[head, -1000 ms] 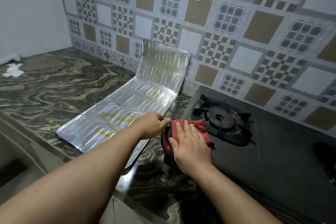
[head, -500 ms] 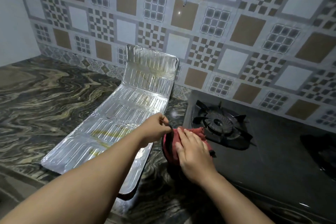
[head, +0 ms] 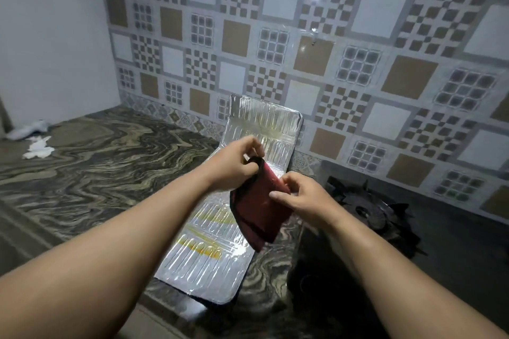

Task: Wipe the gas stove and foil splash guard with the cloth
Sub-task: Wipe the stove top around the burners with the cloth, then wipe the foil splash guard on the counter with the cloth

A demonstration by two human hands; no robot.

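1. The step in hand appears to be a readying of the cloth: a dark red square cloth with a black edge [head: 260, 209] is held up in the air between both hands, above the counter, and no surface is being wiped.
2. The left hand [head: 234, 165] is closed in a pinch on the cloth's upper corner, thumb against fingers, with the other fingers curled.
3. The right hand [head: 300, 198] is half closed, and the cloth's right edge is gripped between its thumb and fingertips; the rest of the cloth hangs down loosely in a fold.
4. A silver ribbed foil splash guard [head: 209, 261] is seen below the cloth, laid mostly flat on the dark marbled stone counter [head: 96, 173], with its far panel bent up against the patterned tiled wall [head: 330, 63]. Yellow greasy streaks are visible on its flat part.
5. A black gas stove [head: 454, 256] sits to the right of the foil, just beside it, with a dark burner grate [head: 369, 209] near the right hand.
6. The next move is judged to call for the cloth being refolded or turned to a cleaner face, then pressed flat onto the streaked foil or the stove top.
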